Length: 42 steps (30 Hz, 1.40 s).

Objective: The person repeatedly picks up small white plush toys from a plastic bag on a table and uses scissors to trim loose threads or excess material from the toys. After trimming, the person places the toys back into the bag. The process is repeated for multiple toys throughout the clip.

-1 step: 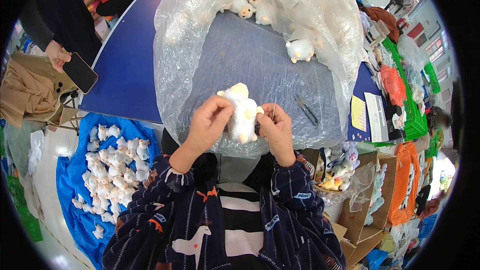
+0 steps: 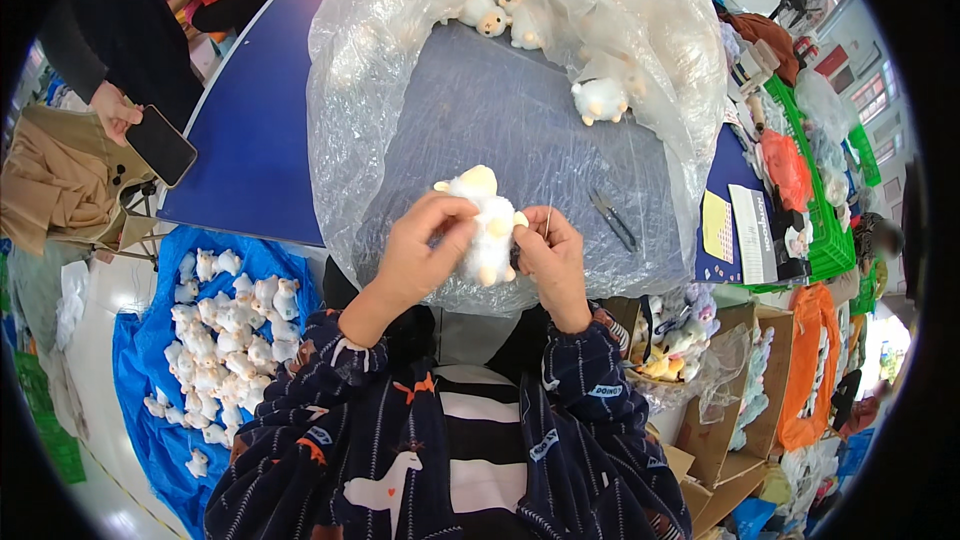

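Over the near part of the plastic sheet, I hold a small white plush toy [image 2: 488, 240] with cream-coloured limbs and a cream patch at its top. My left hand [image 2: 425, 245] is closed on the toy's left side, its thumb and fingers bent against the white fur. My right hand [image 2: 552, 265] pinches a small cream limb on the right side. A thin needle-like sliver [image 2: 548, 221] stands up by the right fingers. Just right of that hand, thread snips [image 2: 613, 220] lie on the plastic. The toy's underside is hidden.
A bunched clear plastic bag [image 2: 345, 90] covers much of the blue table [image 2: 250, 140]. Several white plush toys [image 2: 600, 100] lie at its far side. On a blue sheet [image 2: 140, 380] at lower left sits a toy pile. A person's hand [image 2: 114, 112] holds a phone [image 2: 160, 145].
My left thumb and fingers have shifted slightly right across the toy's fur. The right hand and the toy stay in nearly the same place.
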Tool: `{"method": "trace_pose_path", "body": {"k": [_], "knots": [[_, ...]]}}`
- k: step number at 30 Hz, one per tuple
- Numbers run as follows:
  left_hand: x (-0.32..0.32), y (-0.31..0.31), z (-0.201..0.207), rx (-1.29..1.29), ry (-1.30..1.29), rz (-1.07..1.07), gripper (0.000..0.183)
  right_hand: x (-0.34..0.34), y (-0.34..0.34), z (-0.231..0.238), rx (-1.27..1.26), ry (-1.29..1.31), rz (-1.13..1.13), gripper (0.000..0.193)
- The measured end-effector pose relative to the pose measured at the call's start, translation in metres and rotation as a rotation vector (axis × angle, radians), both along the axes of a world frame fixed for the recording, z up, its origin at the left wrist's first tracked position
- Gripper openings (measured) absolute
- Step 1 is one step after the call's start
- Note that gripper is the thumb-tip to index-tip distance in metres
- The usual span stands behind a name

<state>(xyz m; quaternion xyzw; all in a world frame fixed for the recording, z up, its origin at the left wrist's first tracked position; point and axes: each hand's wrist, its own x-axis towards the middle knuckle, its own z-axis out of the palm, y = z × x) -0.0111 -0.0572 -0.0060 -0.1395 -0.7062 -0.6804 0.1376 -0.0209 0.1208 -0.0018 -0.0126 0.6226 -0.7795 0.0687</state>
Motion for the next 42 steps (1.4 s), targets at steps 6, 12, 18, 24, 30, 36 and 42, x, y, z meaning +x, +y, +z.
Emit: {"method": "trace_pose_path", "body": {"k": [6,12,18,24,30,36,42], "knots": [[0.001,0.005,0.01,-0.402,0.317,0.143,0.009,-0.003,0.005,0.007,0.247,0.079,0.017,0.013],[-0.002,0.007,0.017,-0.326,0.184,0.029,0.007,-0.046,0.059,0.027,1.181,0.53,-0.225,0.025],[-0.004,0.0,0.019,-0.239,-0.036,-0.078,0.014,-0.058,0.103,0.019,1.462,0.81,-0.356,0.028],[-0.003,0.001,0.021,-0.219,-0.082,-0.169,0.014,-0.023,0.106,0.008,1.513,0.533,-0.201,0.019],[0.0,0.007,0.024,-0.376,0.161,-0.104,0.013,-0.023,0.106,0.001,1.191,0.584,-0.215,0.031],[0.0,0.008,0.025,-0.304,0.075,-0.114,0.013,0.032,0.033,0.031,1.048,0.753,-0.06,0.037],[-0.001,0.01,0.027,-0.31,0.034,-0.116,0.015,0.031,0.012,0.018,1.107,0.908,-0.176,0.033]]}}
